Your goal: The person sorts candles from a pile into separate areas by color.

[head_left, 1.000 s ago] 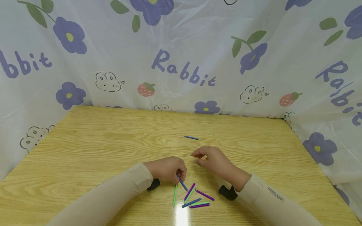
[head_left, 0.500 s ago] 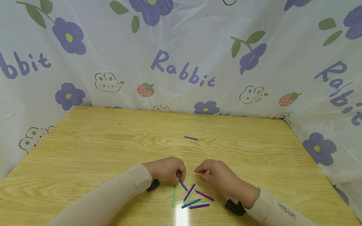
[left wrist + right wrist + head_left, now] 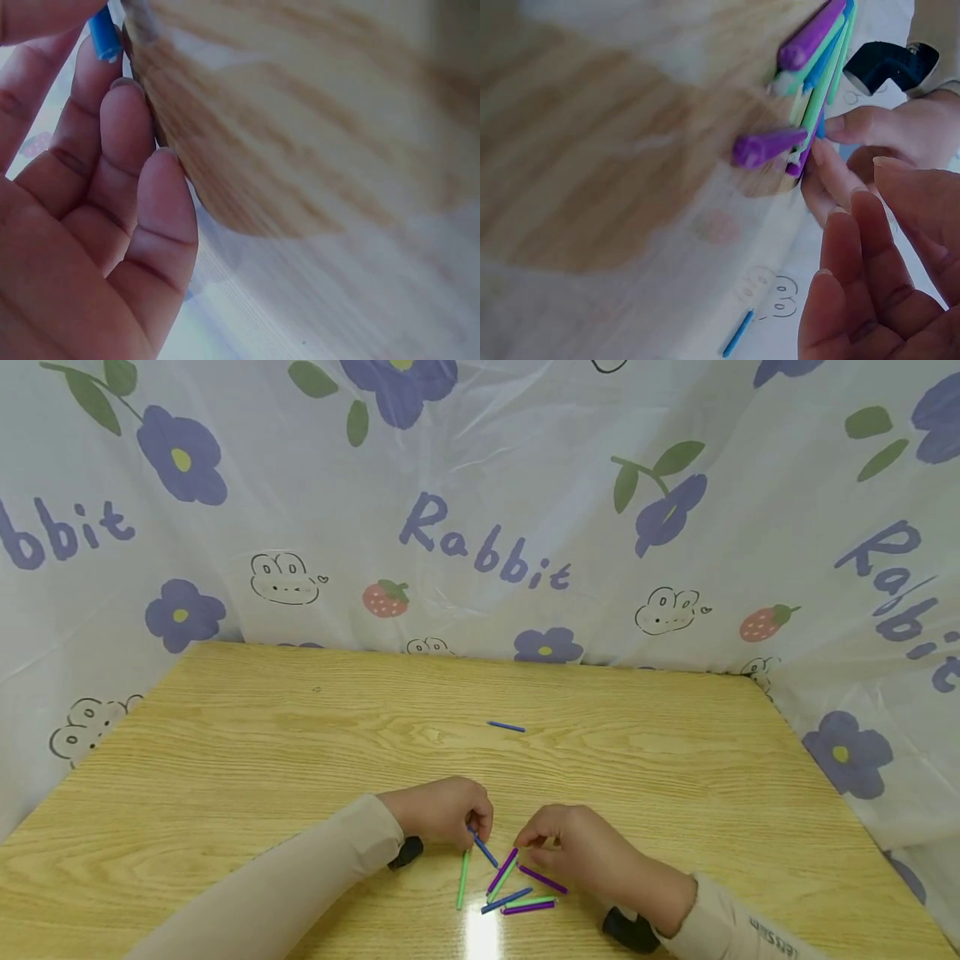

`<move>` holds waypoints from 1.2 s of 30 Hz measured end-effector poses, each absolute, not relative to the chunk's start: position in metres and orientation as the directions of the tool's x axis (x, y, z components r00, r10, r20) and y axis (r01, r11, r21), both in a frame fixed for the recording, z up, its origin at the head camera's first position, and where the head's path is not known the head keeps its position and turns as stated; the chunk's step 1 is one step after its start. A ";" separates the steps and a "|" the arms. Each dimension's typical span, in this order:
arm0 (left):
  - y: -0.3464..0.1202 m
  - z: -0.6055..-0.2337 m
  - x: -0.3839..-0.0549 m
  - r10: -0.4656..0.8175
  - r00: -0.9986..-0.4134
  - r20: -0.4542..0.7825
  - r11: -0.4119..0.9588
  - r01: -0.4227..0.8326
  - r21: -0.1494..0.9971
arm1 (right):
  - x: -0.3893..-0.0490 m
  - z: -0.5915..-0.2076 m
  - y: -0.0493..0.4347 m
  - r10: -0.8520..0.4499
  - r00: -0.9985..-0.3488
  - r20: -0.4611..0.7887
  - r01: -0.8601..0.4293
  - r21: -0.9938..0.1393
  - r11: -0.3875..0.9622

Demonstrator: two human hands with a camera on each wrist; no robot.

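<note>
My left hand [image 3: 448,810] pinches one end of a thin blue candle [image 3: 487,853], which slants down toward the pile. In the left wrist view, the end of this blue candle [image 3: 106,37] pokes out by the fingertips. To the right, my right hand [image 3: 581,843] holds nothing, its fingers loosely bent. Its fingertips are by the upper end of a purple candle [image 3: 501,872]; whether they touch it I cannot tell. Beside that lies a green candle [image 3: 504,878]. Another purple candle [image 3: 543,878] lies just below the right hand. A green candle [image 3: 462,881] points down from beneath the left hand.
Nearer the front edge lie a blue candle [image 3: 507,900], a green candle [image 3: 531,902] and a purple candle [image 3: 528,908], close together. One blue candle [image 3: 507,727] lies alone farther back on the wooden table [image 3: 300,735]. A printed curtain [image 3: 480,460] hangs behind.
My right hand has come down toward the front of the table, from near the lone blue candle to the pile. The left hand stays in place with its blue candle.
</note>
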State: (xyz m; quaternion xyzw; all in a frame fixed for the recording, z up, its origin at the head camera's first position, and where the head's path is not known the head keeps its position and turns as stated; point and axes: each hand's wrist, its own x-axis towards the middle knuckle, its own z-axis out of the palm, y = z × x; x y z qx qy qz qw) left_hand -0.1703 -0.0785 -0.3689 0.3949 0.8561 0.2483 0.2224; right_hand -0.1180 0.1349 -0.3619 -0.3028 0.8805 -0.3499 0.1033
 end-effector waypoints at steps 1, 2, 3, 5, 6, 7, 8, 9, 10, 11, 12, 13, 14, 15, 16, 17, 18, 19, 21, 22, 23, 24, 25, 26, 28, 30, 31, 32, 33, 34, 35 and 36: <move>-0.078 -0.369 -0.170 0.786 -0.590 -0.184 0.565 0.566 0.600 | -0.117 -0.362 0.134 -0.611 -0.791 0.030 -0.463 -0.683 0.565; -0.079 -0.369 -0.170 0.785 -0.591 -0.184 0.567 0.566 0.599 | -0.116 -0.362 0.134 -0.617 -0.787 0.028 -0.464 -0.686 0.561; -0.079 -0.369 -0.170 0.785 -0.592 -0.185 0.568 0.566 0.598 | -0.115 -0.361 0.134 -0.623 -0.782 0.025 -0.463 -0.691 0.555; -0.079 -0.369 -0.169 0.783 -0.594 -0.187 0.571 0.566 0.594 | -0.113 -0.360 0.133 -0.637 -0.770 0.031 -0.480 -0.686 0.547; -0.079 -0.369 -0.169 0.781 -0.595 -0.189 0.574 0.566 0.592 | -0.112 -0.360 0.133 -0.642 -0.766 0.029 -0.482 -0.687 0.544; -0.079 -0.369 -0.169 0.781 -0.596 -0.189 0.575 0.566 0.590 | -0.112 -0.360 0.133 -0.645 -0.763 0.022 -0.478 -0.691 0.542; -0.079 -0.369 -0.169 0.779 -0.597 -0.191 0.577 0.566 0.589 | -0.111 -0.360 0.133 -0.650 -0.760 0.019 -0.480 -0.691 0.541; -0.079 -0.369 -0.169 0.779 -0.598 -0.191 0.578 0.566 0.587 | -0.110 -0.360 0.133 -0.653 -0.757 0.019 -0.483 -0.689 0.541; -0.079 -0.369 -0.169 0.779 -0.598 -0.190 0.579 0.567 0.586 | -0.110 -0.361 0.133 -0.657 -0.754 0.017 -0.486 -0.687 0.541; -0.079 -0.369 -0.168 0.779 -0.598 -0.190 0.579 0.567 0.586 | -0.109 -0.361 0.133 -0.658 -0.753 0.008 -0.483 -0.686 0.545; -0.079 -0.369 -0.168 0.778 -0.598 -0.190 0.579 0.568 0.585 | -0.109 -0.361 0.132 -0.661 -0.751 -0.001 -0.483 -0.683 0.549; -0.079 -0.369 -0.168 0.779 -0.598 -0.189 0.579 0.570 0.584 | -0.108 -0.362 0.132 -0.667 -0.745 0.000 -0.493 -0.673 0.551; -0.079 -0.369 -0.168 0.780 -0.597 -0.188 0.578 0.571 0.583 | -0.107 -0.362 0.132 -0.677 -0.736 0.005 -0.512 -0.658 0.552; -0.079 -0.369 -0.168 0.779 -0.598 -0.190 0.580 0.570 0.582 | -0.107 -0.362 0.132 -0.686 -0.728 0.005 -0.528 -0.643 0.555; -0.079 -0.369 -0.168 0.776 -0.600 -0.193 0.583 0.567 0.581 | -0.107 -0.362 0.132 -0.698 -0.716 0.012 -0.552 -0.623 0.554; -0.079 -0.369 -0.168 0.775 -0.601 -0.196 0.586 0.565 0.581 | -0.106 -0.362 0.131 -0.710 -0.704 0.020 -0.576 -0.601 0.554; -0.080 -0.370 -0.169 0.776 -0.600 -0.195 0.584 0.566 0.583 | -0.106 -0.362 0.131 -0.724 -0.689 0.030 -0.601 -0.582 0.548; -0.080 -0.370 -0.169 0.777 -0.599 -0.194 0.582 0.565 0.584 | -0.105 -0.362 0.130 -0.734 -0.678 0.034 -0.620 -0.565 0.545; -0.080 -0.370 -0.169 0.777 -0.598 -0.195 0.580 0.561 0.591 | -0.105 -0.363 0.130 -0.754 -0.655 0.048 -0.656 -0.531 0.536; -0.080 -0.370 -0.170 0.780 -0.596 -0.191 0.575 0.563 0.594 | -0.105 -0.363 0.130 -0.760 -0.647 0.051 -0.668 -0.520 0.533; -0.080 -0.370 -0.170 0.784 -0.592 -0.187 0.568 0.563 0.600 | -0.104 -0.363 0.130 -0.765 -0.642 0.051 -0.674 -0.513 0.531; -0.080 -0.370 -0.170 0.787 -0.589 -0.184 0.563 0.563 0.605 | -0.105 -0.364 0.130 -0.771 -0.635 0.054 -0.683 -0.506 0.527; -0.080 -0.369 -0.171 0.787 -0.589 -0.185 0.562 0.560 0.609 | -0.105 -0.364 0.130 -0.774 -0.631 0.059 -0.690 -0.499 0.524; -0.080 -0.369 -0.171 0.787 -0.589 -0.185 0.560 0.555 0.614 | -0.105 -0.365 0.130 -0.777 -0.625 0.068 -0.700 -0.490 0.520; -0.080 -0.368 -0.171 0.786 -0.589 -0.189 0.560 0.547 0.622 | -0.105 -0.366 0.129 -0.780 -0.621 0.072 -0.706 -0.483 0.518; -0.080 -0.368 -0.171 0.783 -0.591 -0.193 0.562 0.539 0.627 | -0.105 -0.366 0.128 -0.783 -0.618 0.073 -0.711 -0.478 0.516; -0.080 -0.368 -0.172 0.782 -0.592 -0.195 0.562 0.535 0.631 | -0.105 -0.367 0.128 -0.784 -0.617 0.070 -0.711 -0.476 0.517; -0.080 -0.368 -0.172 0.781 -0.592 -0.196 0.563 0.532 0.633 | -0.105 -0.367 0.127 -0.786 -0.615 0.065 -0.712 -0.474 0.518; -0.080 -0.368 -0.172 0.781 -0.593 -0.197 0.562 0.530 0.635 | -0.104 -0.366 0.127 -0.788 -0.613 0.061 -0.714 -0.470 0.519; -0.080 -0.369 -0.172 0.780 -0.593 -0.200 0.563 0.525 0.638 | -0.104 -0.366 0.127 -0.790 -0.611 0.054 -0.714 -0.468 0.520; -0.080 -0.369 -0.172 0.780 -0.593 -0.200 0.562 0.522 0.642 | -0.104 -0.366 0.126 -0.793 -0.608 0.050 -0.717 -0.464 0.520; -0.080 -0.369 -0.172 0.779 -0.593 -0.202 0.562 0.518 0.645 | -0.103 -0.366 0.126 -0.795 -0.605 0.047 -0.720 -0.459 0.521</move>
